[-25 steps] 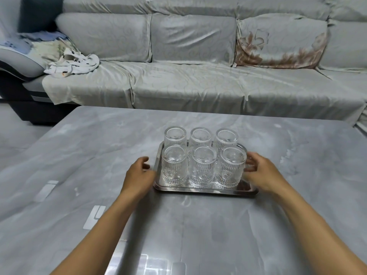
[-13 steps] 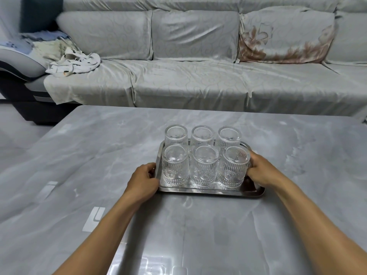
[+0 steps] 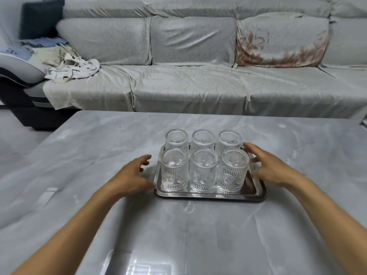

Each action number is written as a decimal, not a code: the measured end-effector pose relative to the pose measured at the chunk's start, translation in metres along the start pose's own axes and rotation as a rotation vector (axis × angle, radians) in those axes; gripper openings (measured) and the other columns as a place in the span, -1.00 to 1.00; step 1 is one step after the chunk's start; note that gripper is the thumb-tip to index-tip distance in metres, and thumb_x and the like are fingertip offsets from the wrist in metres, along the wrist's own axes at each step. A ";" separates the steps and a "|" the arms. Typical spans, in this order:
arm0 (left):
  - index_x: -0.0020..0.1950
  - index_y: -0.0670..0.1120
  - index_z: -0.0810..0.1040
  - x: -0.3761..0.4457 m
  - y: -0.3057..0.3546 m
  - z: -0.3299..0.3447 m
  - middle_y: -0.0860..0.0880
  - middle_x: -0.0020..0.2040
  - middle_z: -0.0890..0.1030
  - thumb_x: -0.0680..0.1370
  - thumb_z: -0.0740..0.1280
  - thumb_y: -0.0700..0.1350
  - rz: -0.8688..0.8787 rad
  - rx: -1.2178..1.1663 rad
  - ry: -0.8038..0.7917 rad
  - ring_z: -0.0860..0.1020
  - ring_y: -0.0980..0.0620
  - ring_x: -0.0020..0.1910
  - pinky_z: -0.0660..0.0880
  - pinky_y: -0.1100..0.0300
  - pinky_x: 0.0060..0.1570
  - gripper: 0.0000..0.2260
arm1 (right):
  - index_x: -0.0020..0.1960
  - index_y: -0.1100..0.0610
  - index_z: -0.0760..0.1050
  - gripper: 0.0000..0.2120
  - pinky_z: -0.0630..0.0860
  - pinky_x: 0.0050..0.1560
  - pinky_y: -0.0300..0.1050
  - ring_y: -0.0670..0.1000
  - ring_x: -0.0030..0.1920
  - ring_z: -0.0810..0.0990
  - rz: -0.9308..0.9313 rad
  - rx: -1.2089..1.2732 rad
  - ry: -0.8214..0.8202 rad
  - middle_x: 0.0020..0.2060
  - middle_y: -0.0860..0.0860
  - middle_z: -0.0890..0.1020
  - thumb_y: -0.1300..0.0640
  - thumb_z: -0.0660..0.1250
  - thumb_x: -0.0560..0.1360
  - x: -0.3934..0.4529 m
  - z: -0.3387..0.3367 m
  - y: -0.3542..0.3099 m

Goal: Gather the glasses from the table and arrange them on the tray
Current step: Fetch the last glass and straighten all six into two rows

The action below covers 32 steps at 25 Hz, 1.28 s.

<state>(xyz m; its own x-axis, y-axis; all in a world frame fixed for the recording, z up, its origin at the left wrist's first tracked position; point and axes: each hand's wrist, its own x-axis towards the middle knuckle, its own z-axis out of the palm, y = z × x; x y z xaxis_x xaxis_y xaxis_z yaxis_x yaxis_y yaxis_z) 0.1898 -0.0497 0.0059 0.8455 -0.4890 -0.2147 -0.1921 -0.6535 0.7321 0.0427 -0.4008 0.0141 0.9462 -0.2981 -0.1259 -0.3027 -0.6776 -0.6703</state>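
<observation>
With six glasses (image 3: 202,167) stood in two rows on the tray (image 3: 210,195) mid-surface (image 3: 99,155), nothing loose is seen; the task looks done. The left hand (image 3: 132,176) and right hand (image 3: 271,167) are held spread, flanking the tray's edges.

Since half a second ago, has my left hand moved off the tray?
Yes. The left hand has opened and drawn back leftward from the tray rim it was gripping; only its thumb stays near the tray's near-left corner.
</observation>
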 end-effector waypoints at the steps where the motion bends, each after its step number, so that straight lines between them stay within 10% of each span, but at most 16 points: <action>1: 0.53 0.03 0.16 0.008 -0.002 -0.012 -0.04 0.41 0.40 0.16 0.64 -0.05 0.036 0.120 -0.050 0.43 -0.02 0.31 0.41 0.13 0.21 0.04 | 0.54 -0.04 0.06 -0.02 0.36 0.04 -0.41 -0.04 0.29 0.41 -0.020 -0.060 -0.091 0.33 -0.16 0.36 0.36 0.49 0.30 0.000 -0.007 -0.004; 5: 0.55 0.13 -0.15 0.040 0.005 -0.023 0.14 0.57 0.08 0.07 0.63 0.22 0.144 0.397 -0.295 0.10 0.10 0.52 0.11 0.14 0.48 0.28 | 0.55 -0.05 -0.16 0.22 0.13 -0.01 -0.73 -0.16 0.36 0.18 -0.044 -0.102 -0.346 0.36 -0.23 0.21 0.19 0.64 0.21 0.015 -0.016 -0.008; 10: 0.52 0.12 0.08 0.065 0.006 -0.007 0.26 0.44 0.28 0.13 0.67 0.03 0.309 0.195 -0.295 0.24 0.25 0.41 0.14 0.53 0.28 0.11 | 0.54 -0.15 -0.05 0.25 0.17 0.39 -0.33 -0.13 0.46 0.22 -0.054 0.030 -0.320 0.48 -0.21 0.23 -0.01 0.68 0.09 0.025 -0.009 0.018; 15: 0.53 0.06 0.11 0.061 0.001 -0.009 0.22 0.45 0.27 0.11 0.66 0.07 0.312 0.194 -0.287 0.23 0.24 0.43 0.15 0.33 0.39 0.12 | 0.53 -0.14 -0.07 0.19 0.12 0.13 -0.66 -0.19 0.42 0.18 -0.087 -0.007 -0.336 0.39 -0.31 0.20 0.08 0.66 0.16 0.023 -0.008 0.018; 21: 0.33 0.08 0.48 0.033 0.054 -0.047 0.12 0.30 0.51 0.30 0.52 0.11 0.429 0.094 0.132 0.43 0.15 0.32 0.33 0.06 0.36 -0.38 | 0.39 -0.18 0.37 -0.22 0.24 0.42 -0.07 -0.07 0.41 0.34 -0.213 0.009 0.132 0.40 -0.17 0.41 -0.29 0.50 0.23 -0.003 -0.046 -0.029; 26: 0.47 0.13 0.28 0.046 0.127 0.012 0.10 0.52 0.28 0.36 0.36 0.33 0.522 0.670 -0.105 0.17 0.01 0.50 0.06 -0.16 0.48 -0.27 | 0.47 -0.10 0.27 -0.23 0.06 0.50 0.04 -0.02 0.54 0.04 -0.319 -0.381 -0.114 0.52 -0.11 0.25 -0.29 0.41 0.34 0.024 0.000 -0.097; 32: 0.41 0.04 0.40 0.055 0.122 0.017 0.04 0.46 0.40 0.38 0.37 0.29 0.520 0.625 -0.098 0.31 -0.04 0.45 0.20 -0.15 0.43 -0.34 | 0.40 -0.07 0.38 -0.33 0.11 0.48 0.04 -0.03 0.51 0.14 -0.344 -0.312 -0.089 0.47 -0.11 0.35 -0.30 0.37 0.37 0.034 0.003 -0.085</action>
<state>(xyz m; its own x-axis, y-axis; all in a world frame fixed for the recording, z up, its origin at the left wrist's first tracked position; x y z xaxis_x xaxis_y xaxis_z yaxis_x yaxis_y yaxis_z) 0.2039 -0.1660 0.0724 0.5301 -0.8476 -0.0241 -0.8143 -0.5168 0.2644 0.1009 -0.3510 0.0647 0.9996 0.0284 -0.0059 0.0230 -0.9005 -0.4342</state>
